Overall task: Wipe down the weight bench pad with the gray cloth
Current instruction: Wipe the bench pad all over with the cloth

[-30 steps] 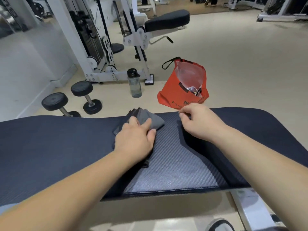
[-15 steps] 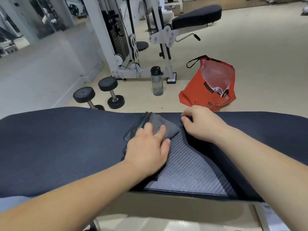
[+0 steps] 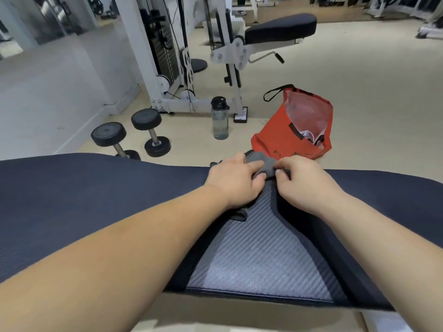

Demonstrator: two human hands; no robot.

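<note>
The dark weight bench pad (image 3: 96, 200) stretches across the view, with a grey woven panel (image 3: 261, 255) in its middle. The gray cloth (image 3: 262, 161) lies bunched at the pad's far edge. My left hand (image 3: 236, 180) lies on the cloth with its fingers curled over it, and a dark corner of cloth shows below my wrist. My right hand (image 3: 304, 180) pinches the cloth's right side between thumb and fingers. Most of the cloth is hidden under both hands.
On the floor beyond the pad stand a clear water bottle (image 3: 220, 119), an orange bag (image 3: 297, 125) and two black dumbbells (image 3: 134, 137). A white cable machine (image 3: 172, 68) with a black seat (image 3: 280, 29) stands further back.
My left hand has pushed the cloth away to the pad's far edge. My right hand, which rested on the pad beside the cloth, now pinches the cloth.
</note>
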